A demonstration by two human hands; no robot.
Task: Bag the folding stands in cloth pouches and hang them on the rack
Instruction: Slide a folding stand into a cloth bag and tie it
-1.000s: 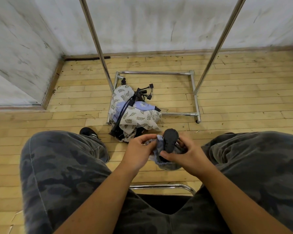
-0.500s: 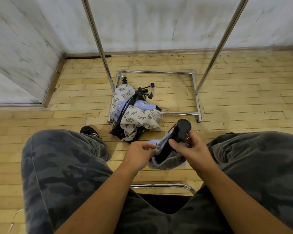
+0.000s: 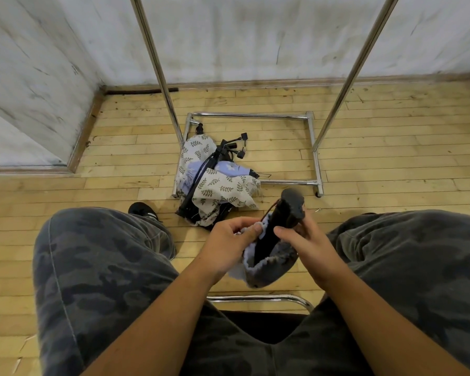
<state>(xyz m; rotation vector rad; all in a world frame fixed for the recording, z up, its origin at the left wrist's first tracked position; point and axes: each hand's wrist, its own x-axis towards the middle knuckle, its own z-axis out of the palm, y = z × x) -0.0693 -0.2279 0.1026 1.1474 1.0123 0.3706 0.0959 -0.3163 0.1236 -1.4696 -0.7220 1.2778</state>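
I sit on a chair with a black folding stand (image 3: pixel 278 226) held between my knees. Its lower end is inside a grey-blue cloth pouch (image 3: pixel 272 267); its round top sticks out. My left hand (image 3: pixel 228 242) pinches the pouch's rim on the left. My right hand (image 3: pixel 307 245) grips the stand's shaft just below the top. On the floor ahead lies a pile of leaf-print and lilac pouches (image 3: pixel 217 183) with several black folded stands (image 3: pixel 201 180) among them. The chrome rack (image 3: pixel 314 147) stands behind the pile.
The rack's two uprights (image 3: pixel 158 69) rise out of view at the top. White walls meet in a corner at the left. The chair's chrome front bar (image 3: pixel 258 298) shows between my legs. My black shoe (image 3: pixel 143 208) rests near the pile.
The stand has tilted up and its top has risen to the right, with more shaft showing above the pouch. My hands have shifted slightly right with it.
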